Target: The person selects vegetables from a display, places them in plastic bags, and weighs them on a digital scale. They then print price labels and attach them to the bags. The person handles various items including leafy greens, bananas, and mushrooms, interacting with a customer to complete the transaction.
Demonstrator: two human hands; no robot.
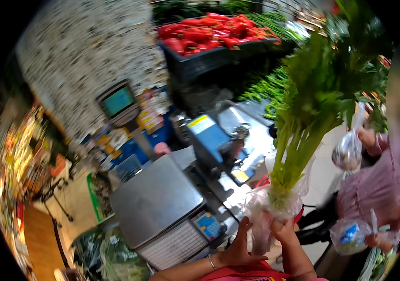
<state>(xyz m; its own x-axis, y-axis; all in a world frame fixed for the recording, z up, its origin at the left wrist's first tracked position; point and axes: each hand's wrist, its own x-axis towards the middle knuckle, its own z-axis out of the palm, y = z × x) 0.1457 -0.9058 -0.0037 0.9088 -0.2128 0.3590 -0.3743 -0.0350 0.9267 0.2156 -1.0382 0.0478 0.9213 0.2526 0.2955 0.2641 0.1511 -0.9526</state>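
Note:
A tall bunch of leafy celery (294,154) stands upright in front of me, its lower end inside a clear plastic bag (256,207). My left hand (237,246), with a bracelet at the wrist, is at the left side of the bag, thumb raised and fingers spread under it; its hold is unclear. My right hand (281,228) grips the bag at the base of the stalks. To the left of the hands lies the bare metal plate of a weighing scale (158,200), with a keypad and a blue button panel (208,226) along its near side.
A blue machine (205,133) stands behind the scale, near a display screen (117,102). Red peppers (203,33) fill a black crate at the back; green peppers (273,87) lie below. A person in pink (372,189) at right holds plastic bags. Bagged greens (115,249) lie at lower left.

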